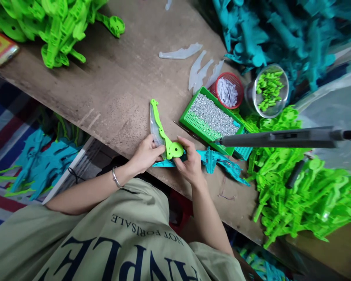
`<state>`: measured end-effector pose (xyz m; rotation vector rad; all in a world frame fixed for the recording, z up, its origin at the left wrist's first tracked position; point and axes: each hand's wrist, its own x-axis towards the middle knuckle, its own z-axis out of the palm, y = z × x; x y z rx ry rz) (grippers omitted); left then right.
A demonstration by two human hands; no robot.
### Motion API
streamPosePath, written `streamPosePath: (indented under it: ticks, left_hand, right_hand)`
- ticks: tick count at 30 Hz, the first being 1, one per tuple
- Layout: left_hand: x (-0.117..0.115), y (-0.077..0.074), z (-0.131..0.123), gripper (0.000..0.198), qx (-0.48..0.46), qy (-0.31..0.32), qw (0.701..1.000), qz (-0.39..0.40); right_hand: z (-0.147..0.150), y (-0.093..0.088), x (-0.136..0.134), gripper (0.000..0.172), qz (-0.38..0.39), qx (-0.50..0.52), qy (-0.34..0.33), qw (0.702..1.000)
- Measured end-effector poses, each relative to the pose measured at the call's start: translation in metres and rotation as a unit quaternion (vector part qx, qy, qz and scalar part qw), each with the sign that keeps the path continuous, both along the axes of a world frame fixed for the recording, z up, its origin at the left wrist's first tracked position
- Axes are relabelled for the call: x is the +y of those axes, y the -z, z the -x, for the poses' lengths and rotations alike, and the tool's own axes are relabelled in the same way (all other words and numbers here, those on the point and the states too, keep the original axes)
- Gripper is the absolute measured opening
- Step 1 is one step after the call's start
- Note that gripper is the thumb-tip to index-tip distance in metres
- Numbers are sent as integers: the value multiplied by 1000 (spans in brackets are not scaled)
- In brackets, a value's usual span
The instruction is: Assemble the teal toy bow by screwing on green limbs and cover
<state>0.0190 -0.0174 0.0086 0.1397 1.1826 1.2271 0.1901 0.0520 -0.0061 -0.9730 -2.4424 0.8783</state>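
Between my two hands is a lime-green plastic part (pixel 160 130) with a round disc end and a long arm. Along its left side sits a translucent blade-shaped sheet (pixel 154 127). My left hand (pixel 148 154), with a silver bangle on the wrist, pinches the sheet and the green part near the lower end. My right hand (pixel 190 158) grips the round disc end between thumb and fingers. A teal plastic piece (pixel 212 158) lies on the table beneath and beside my right hand, partly hidden by it.
A green tray (pixel 197 121) of small metal pieces, a red basket (pixel 240 88) of white pieces and a clear tub (pixel 282 103) stand right. A grey electric screwdriver (pixel 275 138) hangs over the tray. Piles of green parts (pixel 304 187) and teal parts (pixel 280 35) flank them.
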Motion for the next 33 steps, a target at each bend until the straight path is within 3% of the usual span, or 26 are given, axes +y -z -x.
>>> streamPosePath:
  ticks: [6,11,17,23,33]
  left_hand:
    - [-5,3,-4,35,8,9,1000,-28]
    - [-6,3,-5,34,14,11,1000,-15]
    - [-6,1,-6,43,34,-1,999,7]
    - [-13,0,-9,49,37,17,998,-37]
    - [-18,-12,-13,41,67,32,995,-62]
  right_hand:
    - [2,1,-3,45,-19,62,57,996]
    - [9,-3,-6,33,62,87,114,988]
    - [13,-5,-2,34,123,98,107,982]
    - [11,-13,-3,37,68,80,102,989]
    - [6,-13,-12,39,-34,124,141,982]
